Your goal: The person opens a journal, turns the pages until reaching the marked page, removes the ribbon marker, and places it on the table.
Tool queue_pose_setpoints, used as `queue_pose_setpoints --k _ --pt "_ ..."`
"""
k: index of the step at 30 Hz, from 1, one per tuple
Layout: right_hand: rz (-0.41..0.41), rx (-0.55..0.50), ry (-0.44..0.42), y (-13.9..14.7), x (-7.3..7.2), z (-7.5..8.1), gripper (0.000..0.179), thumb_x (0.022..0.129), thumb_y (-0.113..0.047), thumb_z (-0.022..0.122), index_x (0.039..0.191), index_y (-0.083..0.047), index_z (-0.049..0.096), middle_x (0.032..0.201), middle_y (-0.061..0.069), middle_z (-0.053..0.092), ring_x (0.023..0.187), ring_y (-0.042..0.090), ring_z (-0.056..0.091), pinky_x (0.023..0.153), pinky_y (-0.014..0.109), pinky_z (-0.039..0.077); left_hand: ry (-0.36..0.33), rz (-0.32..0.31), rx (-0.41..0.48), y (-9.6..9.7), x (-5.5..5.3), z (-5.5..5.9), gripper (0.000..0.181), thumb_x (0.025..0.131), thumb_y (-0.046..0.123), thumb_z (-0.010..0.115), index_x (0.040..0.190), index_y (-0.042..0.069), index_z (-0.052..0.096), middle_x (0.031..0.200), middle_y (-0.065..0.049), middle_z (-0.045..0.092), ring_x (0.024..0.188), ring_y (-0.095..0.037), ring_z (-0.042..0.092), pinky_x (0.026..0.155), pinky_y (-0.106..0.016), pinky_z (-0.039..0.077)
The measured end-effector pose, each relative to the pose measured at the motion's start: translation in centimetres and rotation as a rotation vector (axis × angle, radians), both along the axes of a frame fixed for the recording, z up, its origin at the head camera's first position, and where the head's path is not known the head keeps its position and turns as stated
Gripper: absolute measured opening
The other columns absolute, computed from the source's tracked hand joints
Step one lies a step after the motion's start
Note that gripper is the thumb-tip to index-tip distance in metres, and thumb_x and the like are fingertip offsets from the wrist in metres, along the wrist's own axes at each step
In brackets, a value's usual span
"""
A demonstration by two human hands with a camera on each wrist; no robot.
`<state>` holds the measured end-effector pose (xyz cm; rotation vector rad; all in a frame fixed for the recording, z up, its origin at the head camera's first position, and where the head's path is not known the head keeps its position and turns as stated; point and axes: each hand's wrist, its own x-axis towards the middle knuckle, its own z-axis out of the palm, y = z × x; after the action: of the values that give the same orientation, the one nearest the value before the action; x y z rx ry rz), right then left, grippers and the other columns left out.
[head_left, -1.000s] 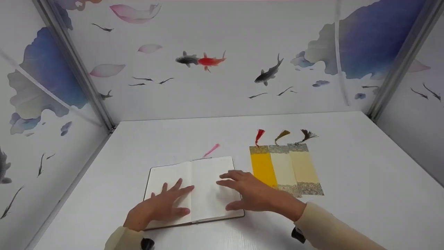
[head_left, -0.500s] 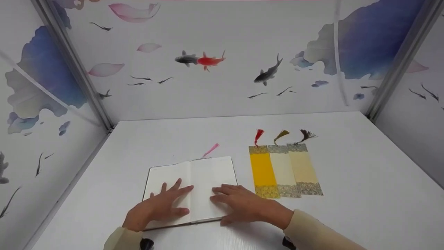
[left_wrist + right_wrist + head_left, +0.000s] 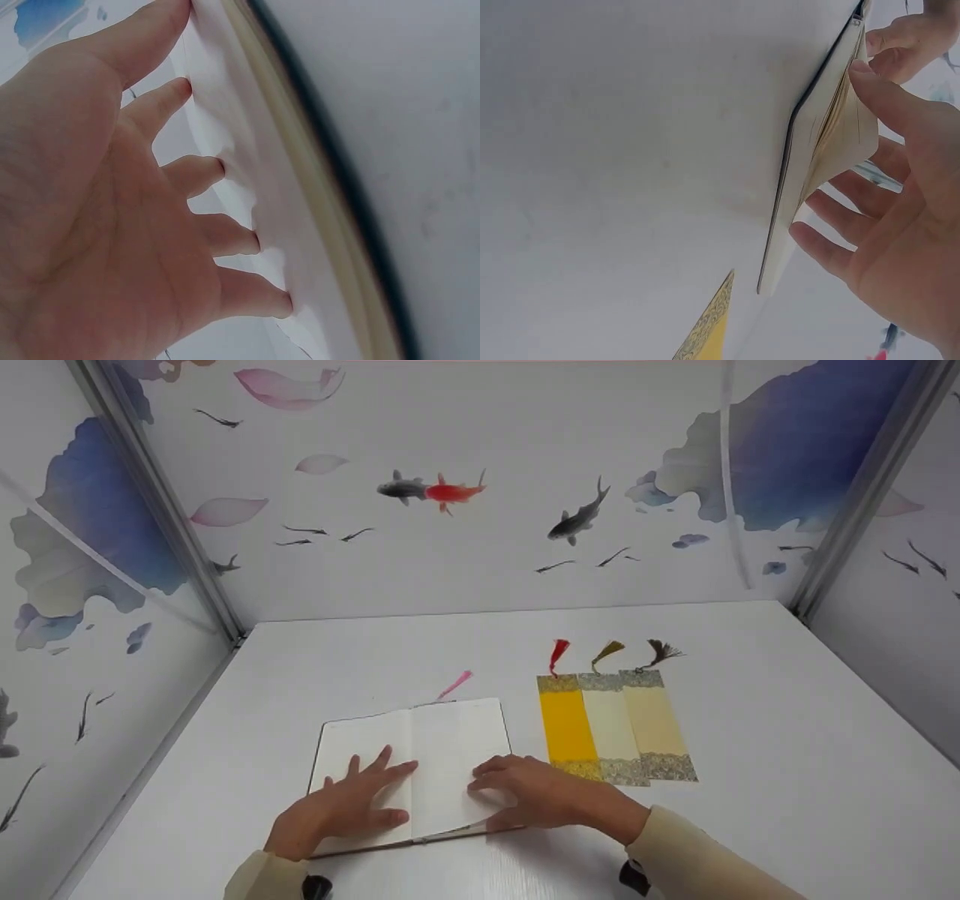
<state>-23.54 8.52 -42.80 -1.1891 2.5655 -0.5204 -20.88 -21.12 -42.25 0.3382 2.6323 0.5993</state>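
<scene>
An open notebook (image 3: 450, 735) with blank white pages lies on the white table. My left hand (image 3: 345, 810) presses on its left page with fingers spread; in the left wrist view the fingertips (image 3: 251, 241) touch the paper. At the lower right corner, my right hand (image 3: 551, 795) holds some pages between thumb and fingers. Those pages (image 3: 866, 127) bend up from the rest in the right wrist view, the thumb at their edge. A pink tassel (image 3: 456, 684) sticks out past the notebook's top edge; whatever it hangs from is hidden.
Right of the notebook lie three overlapping bookmarks: a yellow one (image 3: 571, 727) with a red tassel, a cream one (image 3: 611, 720) with an olive tassel and a beige one (image 3: 660, 720) with a dark tassel. Printed panels (image 3: 487, 562) wall the table at the back and sides.
My right hand came down from above the right page to its lower corner, then moved slightly right, and the page edge there has lifted. My left hand has stayed in place.
</scene>
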Motion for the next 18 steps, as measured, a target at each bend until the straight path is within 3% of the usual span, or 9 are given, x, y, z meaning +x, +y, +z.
queue_pose_setpoints --k 5,11,15,18 --pt "-0.023 -0.070 -0.024 0.6 -0.4 -0.3 0.044 0.091 -0.028 0.075 0.133 -0.016 0.066 0.142 0.002 0.058 0.133 0.025 0.053 0.114 0.046 0.043 -0.003 -0.008 0.005 -0.2 0.0 0.0 0.077 0.090 0.060 0.063 0.156 0.033 0.034 0.170 -0.015 0.008 0.150 -0.059 -0.001 0.107 -0.085 0.002" --pt "-0.063 -0.194 0.044 1.2 -0.9 -0.6 0.047 0.089 -0.009 0.076 0.134 -0.009 0.063 0.140 0.009 0.057 0.129 0.028 0.056 0.110 0.046 0.047 -0.002 -0.012 0.003 -0.3 -0.1 -0.1 0.077 0.090 0.059 0.063 0.156 0.033 0.034 0.170 -0.015 0.009 0.150 -0.059 0.000 0.107 -0.085 0.004" --pt "-0.138 -0.309 0.061 1.6 -1.3 -0.9 0.056 0.089 0.003 0.070 0.142 -0.003 0.054 0.147 0.017 0.048 0.132 0.034 0.054 0.107 0.046 0.049 0.001 -0.005 0.002 -0.2 -0.3 -0.2 0.076 0.090 0.055 0.065 0.156 0.033 0.034 0.170 -0.014 0.010 0.150 -0.059 0.001 0.108 -0.084 0.004" --pt "-0.240 -0.397 0.006 1.6 -1.5 -1.1 0.065 0.090 0.001 0.070 0.150 -0.003 0.043 0.152 0.020 0.042 0.132 0.037 0.053 0.106 0.049 0.049 0.000 -0.005 0.003 -0.2 -0.3 -0.3 0.076 0.090 0.055 0.065 0.156 0.033 0.034 0.170 -0.014 0.010 0.150 -0.059 0.001 0.108 -0.084 0.004"
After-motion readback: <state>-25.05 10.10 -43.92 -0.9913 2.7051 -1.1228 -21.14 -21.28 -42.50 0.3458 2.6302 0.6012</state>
